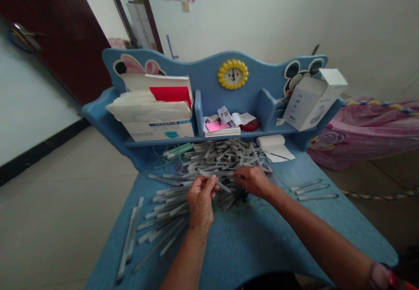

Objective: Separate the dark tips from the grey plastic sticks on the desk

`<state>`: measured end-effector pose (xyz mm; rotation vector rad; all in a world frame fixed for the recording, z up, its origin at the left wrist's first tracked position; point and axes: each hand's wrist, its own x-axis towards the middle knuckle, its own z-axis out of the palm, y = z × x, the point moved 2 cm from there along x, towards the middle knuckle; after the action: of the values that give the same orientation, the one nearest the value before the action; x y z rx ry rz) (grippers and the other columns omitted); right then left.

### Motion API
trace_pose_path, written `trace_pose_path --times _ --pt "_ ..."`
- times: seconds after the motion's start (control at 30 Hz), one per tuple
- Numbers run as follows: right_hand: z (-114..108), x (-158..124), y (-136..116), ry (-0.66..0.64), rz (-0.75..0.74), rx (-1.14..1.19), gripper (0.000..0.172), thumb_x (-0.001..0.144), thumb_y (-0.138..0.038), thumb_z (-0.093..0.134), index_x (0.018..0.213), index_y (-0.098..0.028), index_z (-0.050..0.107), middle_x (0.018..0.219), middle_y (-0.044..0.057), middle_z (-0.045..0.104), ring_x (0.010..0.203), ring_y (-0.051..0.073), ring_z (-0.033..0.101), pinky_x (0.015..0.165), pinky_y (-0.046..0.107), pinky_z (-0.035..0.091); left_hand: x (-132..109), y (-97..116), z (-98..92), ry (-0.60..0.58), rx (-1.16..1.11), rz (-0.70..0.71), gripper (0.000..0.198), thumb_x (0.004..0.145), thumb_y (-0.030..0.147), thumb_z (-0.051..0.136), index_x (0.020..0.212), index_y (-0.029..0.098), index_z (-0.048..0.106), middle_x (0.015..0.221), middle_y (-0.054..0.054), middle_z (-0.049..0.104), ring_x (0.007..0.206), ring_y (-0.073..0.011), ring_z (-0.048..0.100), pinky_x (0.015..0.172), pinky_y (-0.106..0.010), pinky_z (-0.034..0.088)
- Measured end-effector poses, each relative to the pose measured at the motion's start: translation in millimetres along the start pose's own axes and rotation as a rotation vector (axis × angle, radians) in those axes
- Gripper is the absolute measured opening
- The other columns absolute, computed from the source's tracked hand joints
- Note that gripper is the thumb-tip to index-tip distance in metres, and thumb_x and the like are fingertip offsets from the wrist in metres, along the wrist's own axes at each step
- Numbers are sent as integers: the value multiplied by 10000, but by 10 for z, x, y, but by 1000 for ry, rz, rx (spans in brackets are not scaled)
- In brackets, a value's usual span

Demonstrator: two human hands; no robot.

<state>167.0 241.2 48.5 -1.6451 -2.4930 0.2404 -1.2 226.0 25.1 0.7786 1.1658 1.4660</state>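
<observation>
A big heap of grey pens (225, 157) covers the back middle of a blue child's desk (248, 237). My left hand (201, 198) is closed around one grey pen (212, 180) that sticks out up-left and down-right of the fingers. My right hand (252, 180) rests palm down on the heap's near edge with its fingers curled into the pens; what it grips is hidden. More pens (163, 207) lie spread to the left of my left hand.
Three pens (312, 190) lie apart on the desk's right. The desk's shelf holds a box with papers (157, 106), a pink note pile (221, 127), a white box (310, 100) and a yellow clock (233, 74). A pink cloth (369, 128) lies right.
</observation>
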Motion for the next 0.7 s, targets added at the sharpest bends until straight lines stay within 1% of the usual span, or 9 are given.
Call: trace_pose_path --times 0.07,0.13,0.23,0.3,0.37,0.43,0.47,0.53,0.7 --pt "-5 -78 46 158 41 262 166 829 -255 499 836 -191 652 813 17 657 773 130 594 682 213 408 -2 9 1 9 -16 2 278 618 353 709 745 144 577 668 -3 639 483 -65 512 397 -153 306" --pt "-1 -183 66 315 67 539 142 792 -272 554 757 -183 660 733 9 627 717 125 572 667 220 408 -13 24 13 0 -30 8 283 631 362 698 745 141 563 701 -22 656 476 -66 518 390 -155 306" --pt "31 -359 15 420 54 796 138 741 -313 625 713 -181 653 761 30 612 756 147 565 648 236 422 -42 46 40 -40 -49 9 275 653 366 683 742 142 550 710 -28 662 466 -64 517 384 -153 306" --pt "80 -462 -47 401 85 962 166 735 -342 632 724 -177 626 747 30 616 737 152 577 618 238 436 -63 52 59 -70 -64 -3 269 660 364 678 744 146 545 712 -26 667 461 -63 517 384 -152 309" --pt "156 -540 -110 320 159 1133 191 750 -362 610 756 -173 583 629 1 598 601 134 574 550 235 440 -82 53 76 -101 -73 -14 264 669 362 670 755 149 539 716 -26 672 461 -63 522 385 -149 310" --pt "235 -590 -164 233 228 1238 207 758 -374 592 776 -173 549 522 -34 558 479 116 539 490 227 431 -98 51 92 -125 -77 -20 261 680 362 660 768 153 530 716 -27 672 461 -66 529 382 -147 306" --pt "267 -607 -184 205 248 1255 214 754 -380 593 774 -173 543 507 -39 553 462 113 533 482 226 432 -104 51 99 -132 -78 -22 263 683 363 656 772 154 526 714 -27 671 459 -68 531 378 -146 303" --pt "312 -625 -209 196 274 1255 223 735 -390 604 760 -174 551 515 -34 564 480 115 546 499 231 447 -116 52 109 -140 -76 -23 267 683 370 653 768 155 520 706 -24 667 452 -70 530 373 -145 300" --pt "364 -635 -228 236 295 1294 222 690 -386 637 764 -185 578 574 -20 590 538 135 574 526 249 468 -139 44 121 -163 -51 -12 268 689 385 645 744 153 523 682 -9 654 431 -58 512 374 -147 308"
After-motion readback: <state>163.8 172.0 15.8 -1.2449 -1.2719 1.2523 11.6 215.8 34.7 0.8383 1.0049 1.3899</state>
